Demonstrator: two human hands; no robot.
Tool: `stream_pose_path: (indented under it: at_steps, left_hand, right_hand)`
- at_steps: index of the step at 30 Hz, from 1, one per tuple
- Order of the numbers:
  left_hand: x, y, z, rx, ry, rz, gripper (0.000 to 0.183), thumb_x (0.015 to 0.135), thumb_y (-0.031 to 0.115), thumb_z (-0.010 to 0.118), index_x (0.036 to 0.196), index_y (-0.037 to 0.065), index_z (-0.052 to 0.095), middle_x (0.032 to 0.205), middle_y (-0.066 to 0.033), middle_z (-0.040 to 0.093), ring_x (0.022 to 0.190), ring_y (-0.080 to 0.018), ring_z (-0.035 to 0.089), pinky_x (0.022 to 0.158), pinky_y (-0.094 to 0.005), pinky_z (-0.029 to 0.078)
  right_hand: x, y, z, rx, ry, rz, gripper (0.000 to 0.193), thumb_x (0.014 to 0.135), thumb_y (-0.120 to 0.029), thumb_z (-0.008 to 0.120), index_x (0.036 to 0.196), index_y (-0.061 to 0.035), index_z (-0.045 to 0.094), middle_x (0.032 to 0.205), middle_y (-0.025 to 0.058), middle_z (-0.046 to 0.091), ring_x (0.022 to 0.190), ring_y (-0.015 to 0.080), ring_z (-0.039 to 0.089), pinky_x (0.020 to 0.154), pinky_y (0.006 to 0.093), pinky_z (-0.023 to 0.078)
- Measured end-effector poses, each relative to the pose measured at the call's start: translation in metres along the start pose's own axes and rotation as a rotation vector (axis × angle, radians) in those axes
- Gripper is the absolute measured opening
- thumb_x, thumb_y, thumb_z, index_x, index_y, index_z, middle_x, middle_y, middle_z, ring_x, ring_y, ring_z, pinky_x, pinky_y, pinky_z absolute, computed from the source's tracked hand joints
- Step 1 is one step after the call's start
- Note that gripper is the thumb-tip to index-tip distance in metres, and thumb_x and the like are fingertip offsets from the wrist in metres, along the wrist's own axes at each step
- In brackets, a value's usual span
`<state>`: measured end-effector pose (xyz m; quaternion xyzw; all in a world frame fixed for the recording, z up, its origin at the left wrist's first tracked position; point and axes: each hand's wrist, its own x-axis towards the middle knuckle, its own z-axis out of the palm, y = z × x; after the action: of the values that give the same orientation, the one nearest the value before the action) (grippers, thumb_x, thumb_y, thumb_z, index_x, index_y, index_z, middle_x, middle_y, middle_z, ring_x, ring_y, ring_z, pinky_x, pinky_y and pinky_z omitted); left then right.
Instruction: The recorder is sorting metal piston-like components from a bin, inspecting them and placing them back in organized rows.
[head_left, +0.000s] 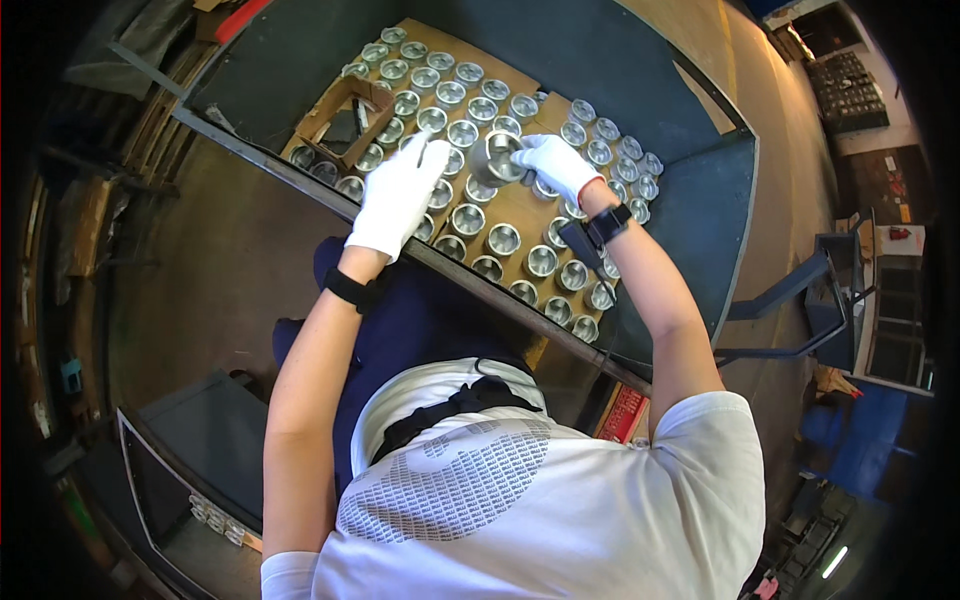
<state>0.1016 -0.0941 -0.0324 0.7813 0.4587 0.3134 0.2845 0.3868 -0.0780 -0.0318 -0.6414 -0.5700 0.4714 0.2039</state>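
My right hand [560, 166], in a white glove, grips a shiny metal piston [496, 160] by its right side. The piston is tilted and raised above rows of similar pistons [503, 239]. These stand on a brown sheet [518, 210] inside a dark metal bin, their hollow ends facing up. My left hand [402, 195], also gloved in white, hovers over the pistons near the bin's front edge. Its fingers are slightly bent and apart, with nothing visible in them. The left palm is turned away from view.
A small open cardboard box [374, 134] stands among the pistons at the left of the bin. The bin's raised dark wall [640, 70] bounds the far side, and its metal rim [470, 283] runs before my body. Another metal cart [200, 430] stands at lower left.
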Motion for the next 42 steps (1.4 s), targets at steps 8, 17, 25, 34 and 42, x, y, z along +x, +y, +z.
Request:
stream_pose_path:
  at_steps: [8, 17, 25, 34, 42]
  left_hand:
    - [-0.013, 0.022, -0.009, 0.437, 0.184, -0.013, 0.023, 0.096, 0.022, 0.063, 0.113, 0.008, 0.071, 0.092, -0.0136, 0.072, 0.079, -0.0314, 0.070, 0.069, -0.0414, 0.056]
    - [0.000, 0.041, -0.002, 0.363, 0.091, -0.158, 0.023, 0.094, 0.024, 0.066, 0.109, 0.009, 0.075, 0.090, -0.0145, 0.072, 0.081, -0.0329, 0.070, 0.071, -0.0414, 0.055]
    - [-0.005, 0.034, -0.006, 0.436, 0.125, -0.157, 0.019, 0.093, 0.019, 0.069, 0.108, 0.010, 0.075, 0.086, -0.0118, 0.072, 0.078, -0.0314, 0.069, 0.072, -0.0400, 0.055]
    - [0.002, 0.037, 0.003, 0.455, 0.119, -0.096, 0.015, 0.088, 0.012, 0.073, 0.104, 0.010, 0.074, 0.074, -0.0085, 0.066, 0.066, -0.0287, 0.066, 0.062, -0.0394, 0.053]
    - [0.001, 0.034, 0.002, 0.440, 0.134, -0.082, 0.019, 0.085, 0.008, 0.076, 0.104, 0.008, 0.073, 0.075, -0.0083, 0.067, 0.065, -0.0286, 0.066, 0.061, -0.0384, 0.053]
  right_hand:
    - [0.079, 0.152, 0.024, -0.178, -0.004, 0.428, 0.024, 0.090, -0.017, 0.067, 0.095, 0.0050, 0.074, 0.083, 0.0182, 0.075, 0.070, 0.0271, 0.074, 0.060, 0.0404, 0.055]
    - [0.118, 0.329, 0.085, -0.452, 0.083, 0.458, 0.027, 0.089, -0.022, 0.066, 0.095, 0.0020, 0.076, 0.091, 0.0215, 0.076, 0.079, 0.0314, 0.076, 0.069, 0.0459, 0.058]
    - [0.104, 0.251, 0.091, -0.616, 0.124, 0.445, 0.030, 0.088, -0.030, 0.064, 0.095, -0.0036, 0.077, 0.106, 0.0243, 0.072, 0.101, 0.0406, 0.070, 0.084, 0.0503, 0.056]
    - [0.111, 0.286, 0.056, -0.696, 0.342, 0.503, 0.027, 0.097, -0.014, 0.050, 0.112, -0.0074, 0.071, 0.111, 0.0218, 0.073, 0.101, 0.0363, 0.072, 0.085, 0.0466, 0.058]
    - [0.110, 0.287, 0.048, -0.679, 0.390, 0.335, 0.031, 0.098, -0.019, 0.059, 0.125, -0.0045, 0.067, 0.109, 0.0183, 0.075, 0.088, 0.0309, 0.075, 0.075, 0.0425, 0.060]
